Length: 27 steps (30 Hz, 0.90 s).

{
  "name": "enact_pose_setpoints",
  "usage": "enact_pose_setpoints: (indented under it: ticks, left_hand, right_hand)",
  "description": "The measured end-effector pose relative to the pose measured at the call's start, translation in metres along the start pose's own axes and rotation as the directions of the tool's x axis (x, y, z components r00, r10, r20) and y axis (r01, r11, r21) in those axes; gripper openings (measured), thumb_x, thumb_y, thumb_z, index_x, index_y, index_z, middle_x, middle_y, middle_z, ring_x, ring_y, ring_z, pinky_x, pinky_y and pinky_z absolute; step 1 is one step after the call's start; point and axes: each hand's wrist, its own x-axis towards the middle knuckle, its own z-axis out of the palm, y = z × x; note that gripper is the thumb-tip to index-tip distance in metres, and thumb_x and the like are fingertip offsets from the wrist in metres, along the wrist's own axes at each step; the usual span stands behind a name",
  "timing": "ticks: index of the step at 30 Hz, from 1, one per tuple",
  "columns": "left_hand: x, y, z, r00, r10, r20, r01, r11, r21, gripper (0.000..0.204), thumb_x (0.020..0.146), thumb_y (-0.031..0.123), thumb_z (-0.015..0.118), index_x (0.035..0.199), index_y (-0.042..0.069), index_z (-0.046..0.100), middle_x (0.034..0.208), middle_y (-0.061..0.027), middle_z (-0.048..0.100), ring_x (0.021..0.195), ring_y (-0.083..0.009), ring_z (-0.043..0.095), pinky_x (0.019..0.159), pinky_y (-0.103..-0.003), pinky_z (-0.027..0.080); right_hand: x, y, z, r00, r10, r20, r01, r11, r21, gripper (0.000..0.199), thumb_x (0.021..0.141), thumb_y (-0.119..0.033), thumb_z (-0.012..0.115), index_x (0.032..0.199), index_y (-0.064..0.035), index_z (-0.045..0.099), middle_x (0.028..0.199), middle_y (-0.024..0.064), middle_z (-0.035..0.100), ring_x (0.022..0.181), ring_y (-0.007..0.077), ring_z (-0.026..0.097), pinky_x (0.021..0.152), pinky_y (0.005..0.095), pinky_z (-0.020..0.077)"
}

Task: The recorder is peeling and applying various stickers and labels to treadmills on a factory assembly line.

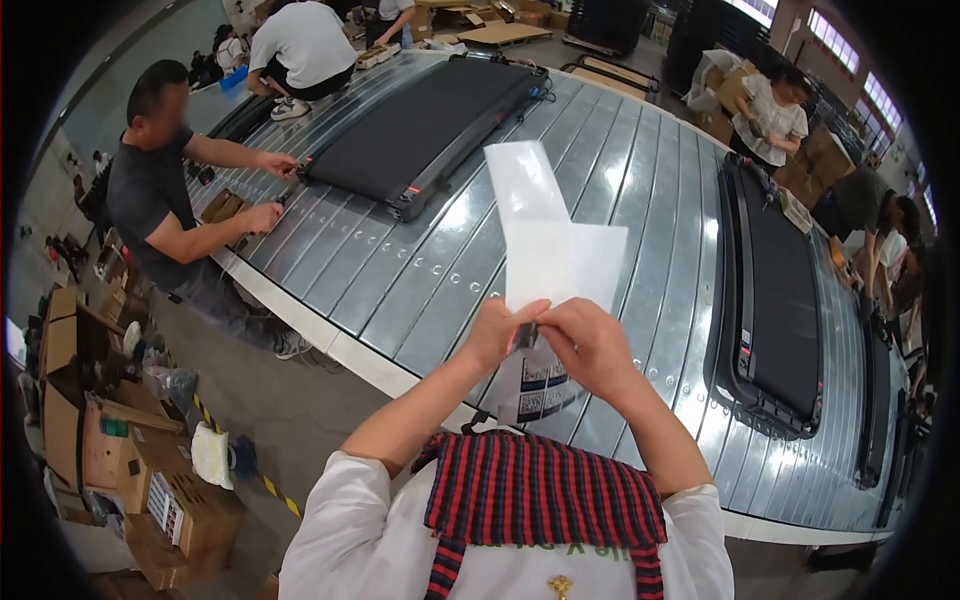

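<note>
Hands (545,340) pinching upright backing sheet (553,235), long axis vertical

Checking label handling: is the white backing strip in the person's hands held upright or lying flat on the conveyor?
Upright: the white strip rises above both hands, pinched at its lower end, clear of the conveyor.

A white translucent backing sheet (552,240) stood upright, pinched at its lower edge, with a small label sheet (538,385) hanging below it.

Three black treadmills (430,125) on the conveyor (one partly hidden), two white backing sheets (555,240), four co-workers (160,190)
</note>
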Motion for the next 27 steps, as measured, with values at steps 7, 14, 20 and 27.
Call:
enact_pose_setpoints:
  ticks: [7, 14, 20, 27]
  left_hand:
    - [-0.010, 0.000, -0.009, 0.995, 0.062, 0.081, -0.057, 0.997, -0.058, 0.030, 0.079, 0.024, 0.059, 0.093, -0.002, 0.059, 0.080, -0.0018, 0.059, 0.072, -0.0062, 0.051, 0.062, -0.021, 0.042]
    - [-0.022, 0.015, -0.039, 0.995, 0.023, -0.099, -0.031, 0.997, -0.077, 0.033, 0.079, 0.021, 0.058, 0.101, -0.003, 0.056, 0.093, -0.0074, 0.059, 0.083, -0.0119, 0.055, 0.073, -0.025, 0.044]
    - [-0.056, 0.031, -0.053, 0.990, -0.051, -0.128, 0.058, 0.997, 0.057, 0.034, 0.076, 0.021, 0.064, 0.099, -0.003, 0.057, 0.092, -0.0074, 0.060, 0.082, -0.0129, 0.056, 0.072, -0.025, 0.045]
    - [-0.082, 0.021, -0.034, 0.989, -0.125, 0.079, 0.096, 0.948, 0.302, 0.039, 0.072, 0.022, 0.069, 0.101, -0.001, 0.058, 0.096, -0.0070, 0.060, 0.090, -0.0121, 0.053, 0.080, -0.025, 0.042]
  right_hand:
    - [-0.001, -0.022, 0.017, 0.990, -0.137, -0.030, 0.130, 0.979, -0.157, 0.016, 0.067, -0.006, 0.062, 0.082, -0.0080, 0.059, 0.074, 0.0058, 0.055, 0.065, 0.0231, 0.054, 0.053, 0.0325, 0.0441]
    - [-0.015, -0.033, 0.004, 0.979, -0.052, -0.196, 0.045, 0.998, -0.043, 0.015, 0.063, 0.003, 0.060, 0.075, -0.0043, 0.057, 0.072, 0.0077, 0.054, 0.057, 0.0196, 0.051, 0.052, 0.0274, 0.0420]
    - [-0.038, 0.000, -0.010, 0.810, 0.497, -0.313, -0.298, 0.807, 0.511, 0.060, 0.066, -0.001, 0.061, 0.120, -0.0030, 0.035, 0.100, 0.0084, 0.051, 0.085, 0.0150, 0.049, 0.073, 0.0272, 0.0406]
    - [-0.069, 0.002, 0.020, 0.804, 0.577, 0.147, -0.323, 0.216, 0.922, 0.052, 0.072, -0.007, 0.064, 0.116, 0.0038, 0.038, 0.109, 0.0103, 0.051, 0.099, 0.0189, 0.050, 0.086, 0.0307, 0.0385]
